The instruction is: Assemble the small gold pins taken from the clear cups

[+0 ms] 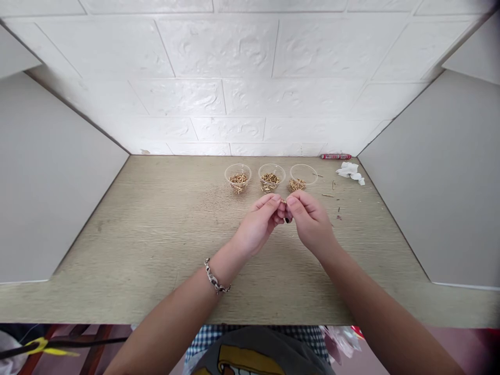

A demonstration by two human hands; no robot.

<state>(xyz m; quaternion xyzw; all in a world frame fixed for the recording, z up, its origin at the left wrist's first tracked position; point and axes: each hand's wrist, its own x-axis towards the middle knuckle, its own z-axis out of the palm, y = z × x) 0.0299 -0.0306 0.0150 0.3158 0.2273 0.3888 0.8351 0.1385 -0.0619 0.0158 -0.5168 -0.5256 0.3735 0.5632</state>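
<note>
My left hand (261, 223) and my right hand (310, 221) meet above the middle of the wooden table (164, 234), fingertips pinched together on a tiny gold pin (284, 201) between them. A chain bracelet (215, 278) circles my left wrist. Just beyond the hands stand three clear plastic cups in a row: the left cup (238, 178), the middle cup (271, 177) and the right cup (302, 177), each holding several small gold pins.
A few loose pins (330, 194) lie right of the cups. Crumpled white tissue (350, 171) and a red pen-like tube (335, 156) sit at the back right by the white brick wall. Grey side panels close in both sides.
</note>
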